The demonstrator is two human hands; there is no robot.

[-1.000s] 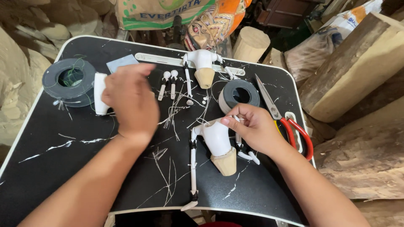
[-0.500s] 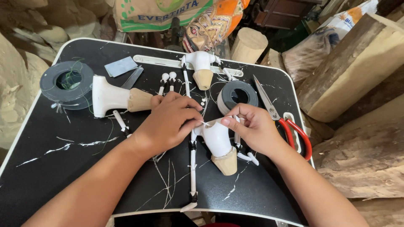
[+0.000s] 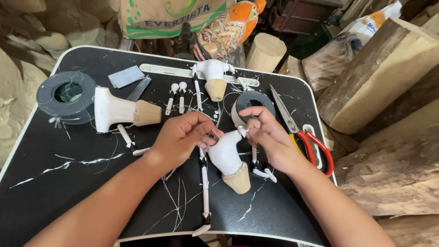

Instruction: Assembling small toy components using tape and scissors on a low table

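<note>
Fingertips are doing the work here — the left hand point(image 3: 183, 137) is pinching a thin thread end just beside the white puppet torso point(image 3: 227, 158), while the right hand point(image 3: 265, 132) is gripping its small arm peg point(image 3: 242, 131). Torso is lying on the table point(image 3: 55, 183) between both hands; keeping the thread taut probably helps.

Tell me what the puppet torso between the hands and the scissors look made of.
Puppet torso: probably carved wood, upper part painted matte white, the flared base left bare and tan like raw timber. Scissors: grey metal blades with a dull sheen, loops coated in glossy red, likely plastic. Both hands, left and right, pinch at the torso's shoulder.
</note>
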